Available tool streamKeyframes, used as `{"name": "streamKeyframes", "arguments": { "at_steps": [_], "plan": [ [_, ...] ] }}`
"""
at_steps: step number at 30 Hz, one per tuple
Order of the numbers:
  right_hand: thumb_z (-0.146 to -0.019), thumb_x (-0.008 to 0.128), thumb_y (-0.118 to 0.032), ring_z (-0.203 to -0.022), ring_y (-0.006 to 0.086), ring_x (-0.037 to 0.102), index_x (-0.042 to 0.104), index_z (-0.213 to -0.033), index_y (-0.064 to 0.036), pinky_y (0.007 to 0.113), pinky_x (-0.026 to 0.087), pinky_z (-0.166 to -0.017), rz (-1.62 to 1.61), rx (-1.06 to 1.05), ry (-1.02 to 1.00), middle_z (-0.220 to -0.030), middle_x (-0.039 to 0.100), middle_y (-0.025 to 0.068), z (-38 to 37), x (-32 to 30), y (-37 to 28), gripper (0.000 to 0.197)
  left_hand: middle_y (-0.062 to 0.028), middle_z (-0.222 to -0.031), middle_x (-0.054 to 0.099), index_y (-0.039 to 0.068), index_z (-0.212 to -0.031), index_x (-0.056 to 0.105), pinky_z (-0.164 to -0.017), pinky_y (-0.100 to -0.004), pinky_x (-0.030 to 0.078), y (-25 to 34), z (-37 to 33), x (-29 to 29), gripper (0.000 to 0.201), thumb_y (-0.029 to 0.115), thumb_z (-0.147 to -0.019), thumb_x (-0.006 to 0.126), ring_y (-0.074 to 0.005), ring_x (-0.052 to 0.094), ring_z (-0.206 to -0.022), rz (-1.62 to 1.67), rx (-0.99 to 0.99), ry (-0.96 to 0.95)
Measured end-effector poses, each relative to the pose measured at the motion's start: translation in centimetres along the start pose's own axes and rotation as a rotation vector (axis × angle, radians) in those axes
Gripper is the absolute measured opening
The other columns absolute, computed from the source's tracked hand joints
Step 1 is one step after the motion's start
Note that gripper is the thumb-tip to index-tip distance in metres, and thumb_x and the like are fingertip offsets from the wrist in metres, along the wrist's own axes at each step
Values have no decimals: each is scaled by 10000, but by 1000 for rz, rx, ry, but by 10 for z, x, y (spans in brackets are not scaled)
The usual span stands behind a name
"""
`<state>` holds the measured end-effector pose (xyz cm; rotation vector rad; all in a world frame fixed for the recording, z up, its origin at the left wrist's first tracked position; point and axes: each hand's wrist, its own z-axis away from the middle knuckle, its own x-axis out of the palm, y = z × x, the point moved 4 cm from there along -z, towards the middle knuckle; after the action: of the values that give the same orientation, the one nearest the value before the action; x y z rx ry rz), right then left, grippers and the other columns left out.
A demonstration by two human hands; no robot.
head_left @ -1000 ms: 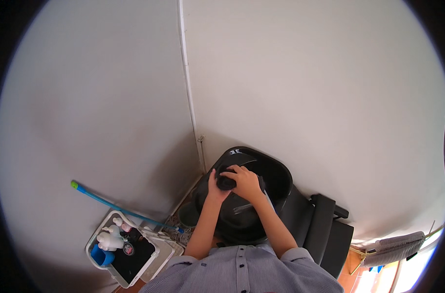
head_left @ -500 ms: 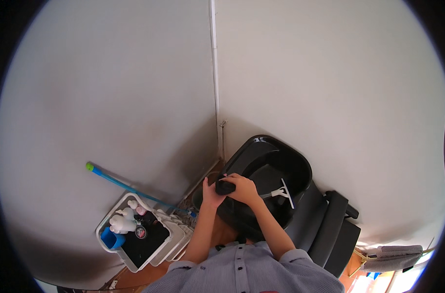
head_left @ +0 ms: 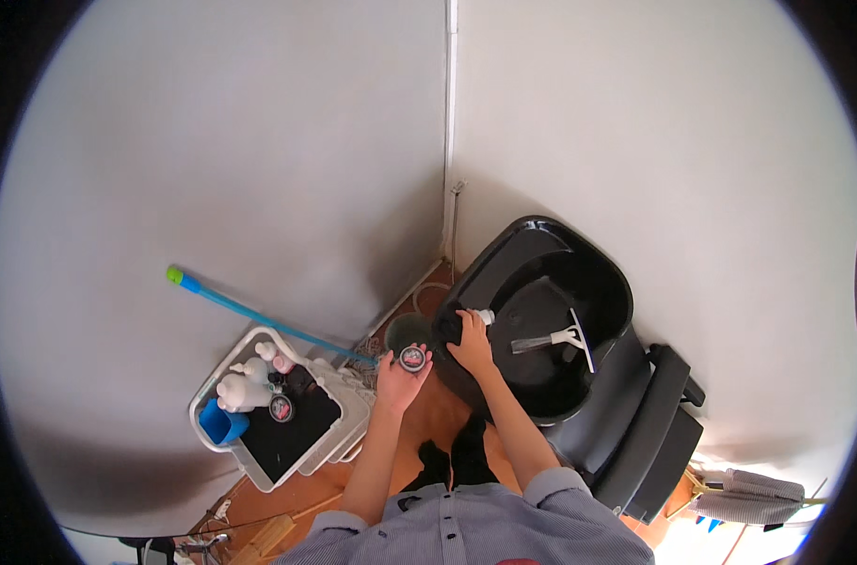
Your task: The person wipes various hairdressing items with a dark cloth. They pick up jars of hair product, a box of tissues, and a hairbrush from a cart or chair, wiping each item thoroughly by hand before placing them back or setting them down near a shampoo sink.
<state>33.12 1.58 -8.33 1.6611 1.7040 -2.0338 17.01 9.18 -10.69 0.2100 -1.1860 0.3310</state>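
Observation:
My left hand (head_left: 400, 384) holds a small round tin (head_left: 412, 358) with a dark rim and a pinkish top, its face turned up. It is beside the left rim of a glossy black basin (head_left: 535, 226). Over that rim, my right hand (head_left: 472, 345) curls its fingers around something that they mostly hide. A small white cylindrical piece (head_left: 486, 316) shows at its fingertips. Inside the basin, a white squeegee (head_left: 571, 336) with a clear handle lies to the right of my right hand.
A white bin (head_left: 308, 452) at left carries white bottles (head_left: 240, 393), a blue container (head_left: 223, 424) and another round tin (head_left: 281, 408). A blue pole (head_left: 268, 323) leans by the wall. A black padded chair (head_left: 602, 419) adjoins the basin; a green bucket (head_left: 408, 330) stands in the corner.
My hands, together around a dark object before, have parted. The left has turned palm up with the round tin, and the right has moved onto the basin's left rim. The view has shifted.

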Motion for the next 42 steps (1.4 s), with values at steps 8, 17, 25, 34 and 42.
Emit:
{"name": "streamKeyframes", "arguments": {
  "at_steps": [8, 17, 25, 34, 42],
  "plan": [
    [-604, 724, -267, -1225, 298, 322, 441, -1245, -179, 494, 314, -921, 373, 7, 1, -1311, 362, 103, 15, 14, -33, 706, -182, -1227, 464, -17, -1160, 437, -999, -439, 343, 7, 30, -8, 425, 324, -911, 391, -343, 425, -1148, 26, 36, -46],
    [-710, 698, -256, -1017, 289, 505, 598, -1034, -63, 353, 376, -885, -398, -455, -412, -1013, 574, 103, 38, 67, -157, 390, -176, -1170, 506, -20, -1156, 446, -945, -406, 395, 68, 104, -6, 432, 329, -914, 370, -321, 488, -1075, -20, 329, -48],
    [-601, 764, -263, -968, 275, 505, 606, -1016, -92, 386, 401, -854, -292, -732, -692, -992, 570, 82, 100, 154, -241, 476, -120, -1059, 565, 29, -1137, 476, -844, -355, 443, 114, 203, -59, 418, 353, -913, 338, -240, 527, -994, -125, 581, 189],
    [-577, 760, -299, -950, 234, 518, 598, -1010, -110, 412, 407, -798, -113, -747, -902, -931, 564, 46, 147, 243, -286, 500, -110, -1158, 539, 34, -1153, 482, -888, -366, 397, 165, 256, -158, 464, 405, -909, 351, -238, 516, -1055, -122, 681, 379],
    [-569, 729, -171, -995, 281, 499, 556, -1073, -89, 374, 446, -831, -87, -805, -656, -1073, 523, 84, 128, 336, -274, 539, -77, -1320, 424, 81, -1290, 391, -975, -422, 299, 218, 253, -194, 527, 451, -921, 324, -243, 319, -1247, -404, 838, 808]
  ]
}}
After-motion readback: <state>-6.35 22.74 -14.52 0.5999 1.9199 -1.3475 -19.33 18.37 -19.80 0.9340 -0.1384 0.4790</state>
